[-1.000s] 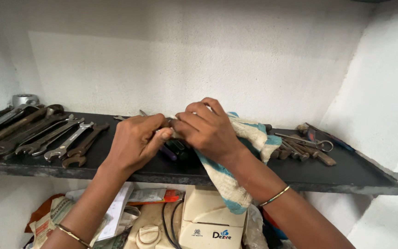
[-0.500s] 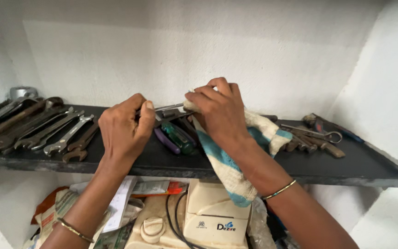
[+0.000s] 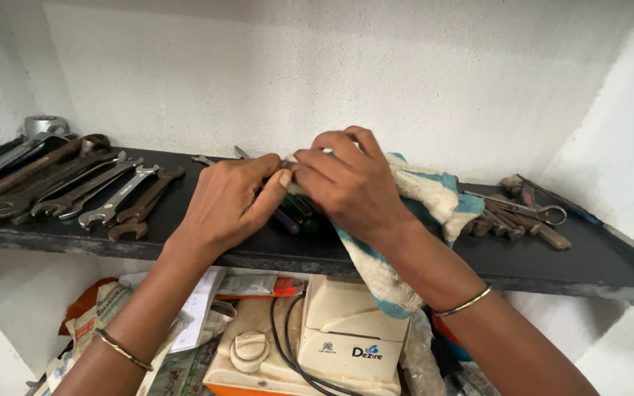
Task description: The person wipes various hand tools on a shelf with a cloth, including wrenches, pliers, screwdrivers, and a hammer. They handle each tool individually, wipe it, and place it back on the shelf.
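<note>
We see the shelf (image 3: 610,264) running wall to wall, its front edge just under our wrists. Wrenches (image 3: 89,194) fill its left end, pliers (image 3: 522,216) the right (bare board between). The cloth (image 3: 427,198) droops over the edge, clutched by our right hand (image 3: 350,183). Our left hand (image 3: 232,202) pinches a thin tool (image 3: 243,154), mostly hidden.

hands: lowered back to shelf (image 3: 405,257) | small tool: no longer raised, now hidden behind fingers
</note>
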